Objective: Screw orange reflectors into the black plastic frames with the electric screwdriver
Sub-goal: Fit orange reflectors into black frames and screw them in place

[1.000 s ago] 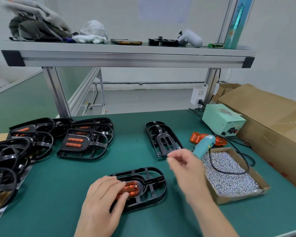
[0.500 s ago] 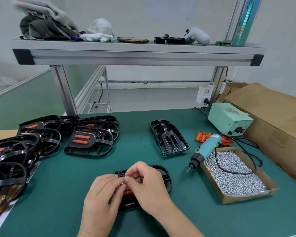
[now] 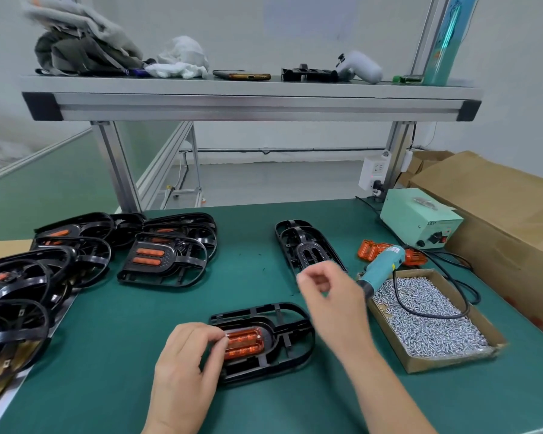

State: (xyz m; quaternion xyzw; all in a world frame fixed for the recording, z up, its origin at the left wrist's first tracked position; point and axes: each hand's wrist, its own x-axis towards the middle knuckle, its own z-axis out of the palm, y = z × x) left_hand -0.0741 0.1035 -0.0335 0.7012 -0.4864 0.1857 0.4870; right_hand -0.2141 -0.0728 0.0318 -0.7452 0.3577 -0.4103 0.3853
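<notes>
Right hand (image 3: 333,296) has lifted off the orange reflector (image 3: 245,341) and now hangs blurred, just left of the electric screwdriver (image 3: 381,269). I cannot tell whether its curled fingers hold anything. Left hand (image 3: 185,364) grips the black frame (image 3: 271,336) by its near end, with fingertips at a small screw (image 3: 226,335) on the reflector seated just right of them.
</notes>
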